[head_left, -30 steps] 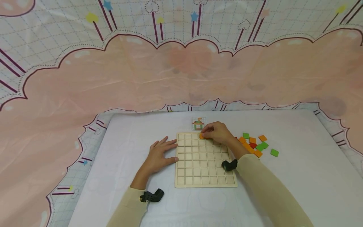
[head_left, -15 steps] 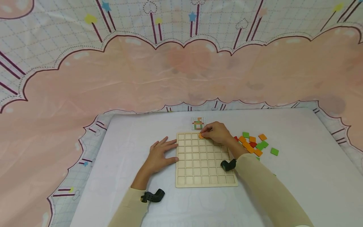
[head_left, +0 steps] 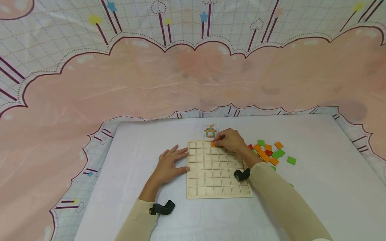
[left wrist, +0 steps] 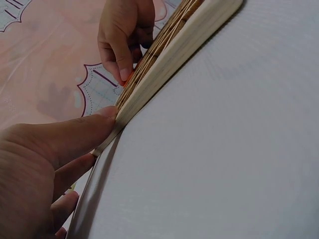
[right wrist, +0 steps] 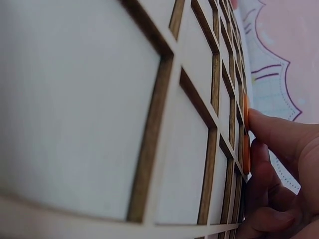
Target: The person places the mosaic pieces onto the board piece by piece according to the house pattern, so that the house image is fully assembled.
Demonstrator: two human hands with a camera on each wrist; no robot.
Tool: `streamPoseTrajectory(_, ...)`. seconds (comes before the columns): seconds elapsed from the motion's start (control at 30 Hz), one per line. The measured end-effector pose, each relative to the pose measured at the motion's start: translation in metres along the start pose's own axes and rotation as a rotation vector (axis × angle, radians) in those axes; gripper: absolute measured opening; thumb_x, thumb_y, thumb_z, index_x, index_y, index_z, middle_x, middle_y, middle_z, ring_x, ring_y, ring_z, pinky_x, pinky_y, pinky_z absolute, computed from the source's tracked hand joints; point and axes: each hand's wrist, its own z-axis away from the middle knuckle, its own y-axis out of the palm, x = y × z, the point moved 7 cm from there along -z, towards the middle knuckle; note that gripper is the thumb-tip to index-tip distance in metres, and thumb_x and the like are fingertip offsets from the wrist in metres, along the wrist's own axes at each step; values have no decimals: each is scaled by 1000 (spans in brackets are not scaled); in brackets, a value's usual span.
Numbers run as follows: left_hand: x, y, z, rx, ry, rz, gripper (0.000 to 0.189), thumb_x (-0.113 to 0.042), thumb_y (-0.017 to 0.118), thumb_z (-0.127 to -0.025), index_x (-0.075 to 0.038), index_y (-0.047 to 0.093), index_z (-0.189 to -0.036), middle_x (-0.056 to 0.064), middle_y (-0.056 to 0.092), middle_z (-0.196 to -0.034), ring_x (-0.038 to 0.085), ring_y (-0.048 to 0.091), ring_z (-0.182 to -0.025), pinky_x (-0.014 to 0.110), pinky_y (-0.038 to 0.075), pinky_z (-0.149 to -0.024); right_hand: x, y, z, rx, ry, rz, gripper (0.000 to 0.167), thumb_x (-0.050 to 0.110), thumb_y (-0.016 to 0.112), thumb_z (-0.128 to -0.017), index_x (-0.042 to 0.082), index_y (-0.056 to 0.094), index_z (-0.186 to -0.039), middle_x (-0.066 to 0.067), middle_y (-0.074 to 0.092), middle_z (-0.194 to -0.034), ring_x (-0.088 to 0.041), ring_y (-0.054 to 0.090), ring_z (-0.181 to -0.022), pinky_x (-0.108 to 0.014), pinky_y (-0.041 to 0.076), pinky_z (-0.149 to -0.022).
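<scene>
A wooden grid board lies on the white table. My right hand pinches an orange square tile between thumb and fingers at the board's far row. In the right wrist view, the thumb touches one orange tile, and a second orange tile sits beside it under the fingers. My left hand has its fingers spread, with fingertips at the board's left edge. From the left wrist view, the thumb rests on the board's rim.
Just beyond the board lies a small pattern card with a coloured grid picture. Loose green, orange and red tiles are scattered to the right, partly behind the right forearm. A patterned cloth hangs past the table's far edge.
</scene>
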Motion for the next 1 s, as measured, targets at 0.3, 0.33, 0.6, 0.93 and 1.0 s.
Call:
streamPoseTrajectory(0.3,0,0,-1,-2,6,-6,61,-34,83,-83,-16,65,-138,-2,54,-154,30,27,-156,63,10,-123,-2,-1,-2,3,-17,-17,9,27,80,-89,18,80,-88,0,75,-91,-18,61,-84,-31,49,-77)
streamPoseTrajectory(0.33,-1,0,-1,-4,9,-8,61,-34,83,-83,-16,66,-138,-2,55,-153,30,28,-156,64,10,-123,-3,-1,-2,6,-20,-14,9,27,80,-90,18,80,-88,0,75,-91,-17,61,-83,-31,49,-77)
streamPoseTrajectory(0.6,0,0,-1,-1,7,-7,61,-35,83,-83,-16,65,-139,-3,54,-154,30,27,-156,63,10,-123,-5,-7,1,15,-12,-32,11,29,77,-92,19,81,-95,-1,76,-99,-19,63,-87,-33,51,-79)
streamPoseTrajectory(0.93,0,0,-1,-2,13,-14,61,-34,83,-83,-16,65,-138,-2,54,-154,31,27,-156,63,10,-123,-11,-19,6,42,18,-54,18,34,73,-95,21,79,-106,-1,75,-105,-22,64,-97,-38,52,-86)
streamPoseTrajectory(1.0,0,1,-1,1,10,-12,61,-34,83,-83,-16,65,-139,-2,54,-154,31,27,-156,64,10,-123,-12,-20,8,56,21,-44,19,36,72,-94,22,78,-106,1,74,-105,-21,63,-97,-37,51,-86)
